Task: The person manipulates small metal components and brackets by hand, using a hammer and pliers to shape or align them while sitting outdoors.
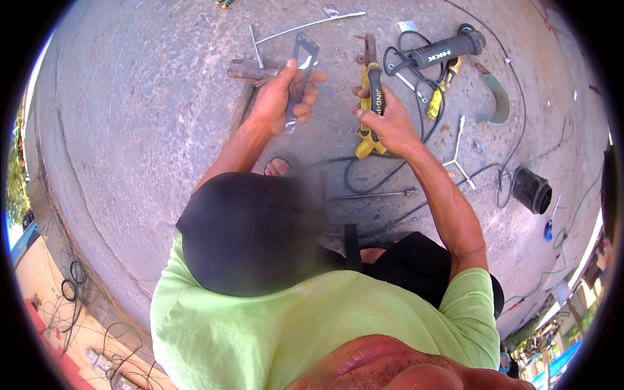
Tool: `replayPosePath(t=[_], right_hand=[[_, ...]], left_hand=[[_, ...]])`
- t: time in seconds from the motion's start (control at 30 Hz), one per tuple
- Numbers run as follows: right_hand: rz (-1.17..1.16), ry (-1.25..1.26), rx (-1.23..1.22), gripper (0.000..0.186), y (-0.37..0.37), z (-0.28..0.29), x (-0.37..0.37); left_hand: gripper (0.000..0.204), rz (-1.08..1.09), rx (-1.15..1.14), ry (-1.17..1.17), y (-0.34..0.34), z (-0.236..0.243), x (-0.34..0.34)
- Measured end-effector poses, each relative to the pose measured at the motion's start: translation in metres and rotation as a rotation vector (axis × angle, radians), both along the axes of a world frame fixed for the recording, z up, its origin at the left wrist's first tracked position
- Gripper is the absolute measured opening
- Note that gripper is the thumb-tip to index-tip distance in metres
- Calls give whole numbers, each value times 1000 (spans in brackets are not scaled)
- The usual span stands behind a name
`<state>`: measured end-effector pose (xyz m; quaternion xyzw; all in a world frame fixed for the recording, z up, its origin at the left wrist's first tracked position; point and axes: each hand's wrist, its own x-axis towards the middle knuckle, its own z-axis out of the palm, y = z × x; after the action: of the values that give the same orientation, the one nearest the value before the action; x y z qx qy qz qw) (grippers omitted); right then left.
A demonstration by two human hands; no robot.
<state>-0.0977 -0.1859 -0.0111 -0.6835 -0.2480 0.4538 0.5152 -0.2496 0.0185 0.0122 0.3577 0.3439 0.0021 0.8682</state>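
My left hand (274,99) is closed round a flat dark metal bracket (296,97) with holes at its upper end, the thumb on one side and the fingers on the other. A pair of pliers (375,91) with yellow and black handles is gripped in my right hand (391,123), jaws pointing away from me. The pliers and the bracket are apart. On the ground beneath my left hand lies a hammer (246,69), its handle partly hidden by my forearm. Beyond the hammer is a long T-handle wrench (309,27).
Right of the pliers lie a black angle grinder (448,51) with a looping cable, a yellow-handled tool (434,104) and a curved green piece (499,97). Nearer are a three-armed wrench (457,159), a metal rod (370,195) and a black cylindrical container (532,190). A blurred black shape (250,234) hides ground.
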Motion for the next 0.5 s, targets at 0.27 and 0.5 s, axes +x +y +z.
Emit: replayPosePath(t=[0.27,0.5], right_hand=[[39,-413,-71,61,-18,-6,27],[-31,-474,-141,72,-30,-25,43]], left_hand=[[49,-328,475,222,12,-40,17],[28,-570,698,238,15,-90,67]])
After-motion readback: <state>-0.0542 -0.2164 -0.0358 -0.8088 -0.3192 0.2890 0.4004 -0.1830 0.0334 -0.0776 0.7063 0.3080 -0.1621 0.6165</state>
